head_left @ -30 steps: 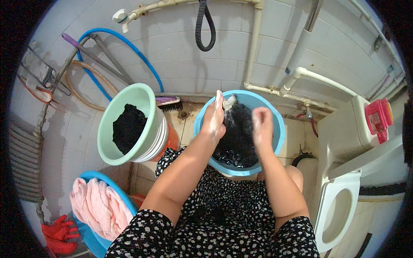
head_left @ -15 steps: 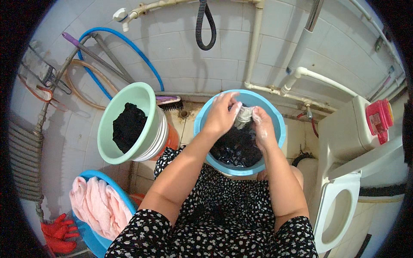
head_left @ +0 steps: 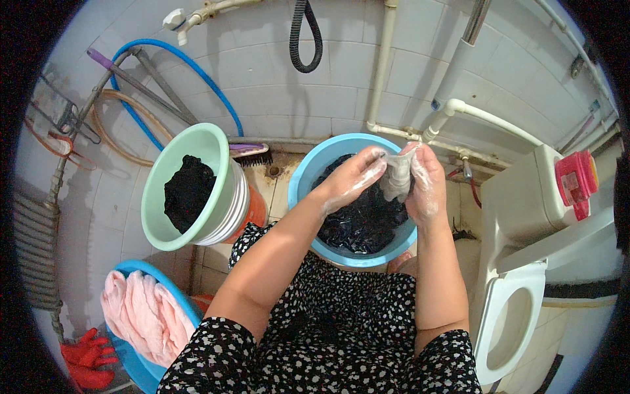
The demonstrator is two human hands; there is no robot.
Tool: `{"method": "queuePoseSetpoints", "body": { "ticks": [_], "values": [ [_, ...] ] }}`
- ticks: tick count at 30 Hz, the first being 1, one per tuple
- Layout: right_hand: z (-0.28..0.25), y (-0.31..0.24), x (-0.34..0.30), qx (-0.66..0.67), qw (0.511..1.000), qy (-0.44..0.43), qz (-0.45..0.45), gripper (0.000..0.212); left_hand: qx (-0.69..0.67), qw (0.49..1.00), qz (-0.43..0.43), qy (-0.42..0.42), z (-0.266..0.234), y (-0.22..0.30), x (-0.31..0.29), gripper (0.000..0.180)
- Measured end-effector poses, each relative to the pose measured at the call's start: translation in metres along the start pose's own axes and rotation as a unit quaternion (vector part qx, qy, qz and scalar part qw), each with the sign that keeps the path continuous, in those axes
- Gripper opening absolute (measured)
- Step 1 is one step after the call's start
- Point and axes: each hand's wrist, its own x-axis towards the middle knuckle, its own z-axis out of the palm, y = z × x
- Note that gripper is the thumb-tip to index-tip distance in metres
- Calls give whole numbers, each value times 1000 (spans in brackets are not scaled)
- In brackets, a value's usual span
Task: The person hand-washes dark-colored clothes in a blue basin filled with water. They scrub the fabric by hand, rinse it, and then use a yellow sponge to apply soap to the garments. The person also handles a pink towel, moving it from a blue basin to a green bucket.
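Note:
A small grey wet cloth (head_left: 397, 178) hangs between my hands, above the right part of a light blue basin (head_left: 302, 190). My left hand (head_left: 356, 176) pinches its left edge with thumb and fingers. The other side is gripped by my right hand (head_left: 425, 182), with part of the cloth against the palm. White suds coat both hands. Beneath them, dark wet laundry (head_left: 361, 223) lies in the basin. Whether the cloth is a sock or another small garment, I cannot tell.
At left, a green basin (head_left: 149, 217) with black clothing (head_left: 188, 192) rests on stacked buckets (head_left: 249, 207). Nearer stands a blue tub (head_left: 134, 364) with pink fabric (head_left: 147, 315), beside red gloves (head_left: 88, 360). A toilet (head_left: 489, 328) is at right; a brush (head_left: 252, 154) lies by the wall.
My hands have moved right and slightly nearer, lifting the grey cloth and stretching it between them. My left hand, fingers raised before, now pinches its edge. The whole view has shifted slightly.

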Motion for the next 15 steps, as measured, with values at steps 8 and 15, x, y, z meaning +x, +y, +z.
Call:
{"method": "queuePoseSetpoints", "body": {
  "ticks": [8, 15],
  "values": [
    [-11, 26, 11, -230, 955, 157, -99, 21, -147, 978, -102, 107, 3, -15, 3, 21],
    [46, 59, -30, -500, 809, 8, -310, 21, -544, 836, -68, 1, -20, -92, 3, 28]
  ]
}}
